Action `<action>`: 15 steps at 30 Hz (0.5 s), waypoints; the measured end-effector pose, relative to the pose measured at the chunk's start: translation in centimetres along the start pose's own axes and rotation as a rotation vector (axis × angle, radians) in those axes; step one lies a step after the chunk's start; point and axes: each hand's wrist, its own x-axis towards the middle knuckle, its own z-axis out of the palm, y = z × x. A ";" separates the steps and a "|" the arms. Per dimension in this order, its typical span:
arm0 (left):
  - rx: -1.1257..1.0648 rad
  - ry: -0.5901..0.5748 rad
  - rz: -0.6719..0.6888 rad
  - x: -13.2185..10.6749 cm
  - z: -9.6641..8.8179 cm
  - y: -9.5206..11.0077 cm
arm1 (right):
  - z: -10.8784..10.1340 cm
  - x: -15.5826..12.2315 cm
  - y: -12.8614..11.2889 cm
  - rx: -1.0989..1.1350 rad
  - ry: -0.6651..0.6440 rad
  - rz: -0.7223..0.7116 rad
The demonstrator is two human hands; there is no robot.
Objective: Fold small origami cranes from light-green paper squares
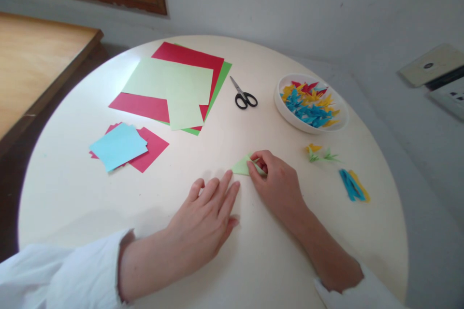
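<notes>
A small light green folded paper triangle lies on the round cream table. My right hand pinches its right end, fingers curled and closed on the paper. My left hand lies flat on the table just left of and below the triangle, fingers stretched out, fingertips close to the paper's left corner. Both arms wear white sleeves.
Large red, green and pale green sheets lie at the back. Small blue and red squares sit at the left. Black scissors, a white bowl of folded paper pieces, and loose folded pieces lie at the right.
</notes>
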 end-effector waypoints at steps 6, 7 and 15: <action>0.011 0.015 -0.006 0.1 0.0 0.1 | -0.1 0.0 0.0 -0.002 -0.011 -0.013; 0.013 0.015 -0.007 0.1 0.0 0.1 | -0.1 0.0 0.0 -0.004 -0.012 -0.026; 0.006 0.024 -0.007 0.1 0.0 0.0 | -0.1 0.0 0.1 0.013 -0.019 -0.041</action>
